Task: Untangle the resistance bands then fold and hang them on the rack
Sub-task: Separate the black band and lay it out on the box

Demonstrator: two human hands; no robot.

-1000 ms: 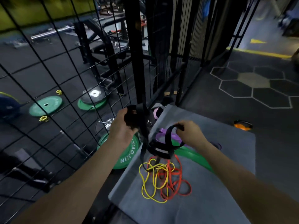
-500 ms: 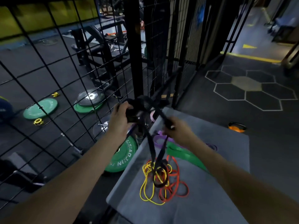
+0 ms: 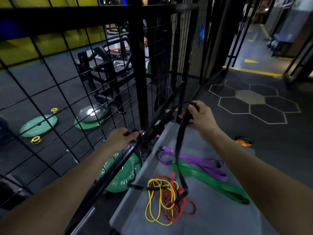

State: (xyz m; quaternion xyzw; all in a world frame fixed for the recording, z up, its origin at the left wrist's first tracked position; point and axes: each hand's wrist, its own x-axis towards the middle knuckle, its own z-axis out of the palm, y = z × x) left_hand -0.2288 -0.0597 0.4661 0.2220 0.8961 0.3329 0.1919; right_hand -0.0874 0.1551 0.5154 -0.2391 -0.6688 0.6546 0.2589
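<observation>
A: Head view, then. What is the right hand (image 3: 200, 118) doing?

B: Its fingers are curled round the upper end of a flat black resistance band (image 3: 179, 155), lifted above the far end of the grey padded counter (image 3: 220, 216). The band hangs down from it and its lower loop lies in a pile on the counter.

A: What is in the pile?

B: A thin yellow loop band (image 3: 158, 203) and a thin red-orange loop band (image 3: 183, 208), tangled together, with the black band crossing them. Just beyond lie a wide green flat band (image 3: 211, 181) and a purple flat band (image 3: 196, 162), side by side and touching.

A: And the left hand (image 3: 122, 137)?

B: Lower, at the counter's left edge beside the black wire-mesh rack (image 3: 67, 82). Its fingers are curled round something dark, blurred; it looks like another part of the black band, though I cannot tell for sure.

A: Anything else around?

B: Green rubber weight plates (image 3: 39, 125) lie on the dark floor behind the mesh, with a yellow barbell collar (image 3: 35, 139) near them. An orange kettlebell (image 3: 243, 141) sits on the floor right of the counter.
</observation>
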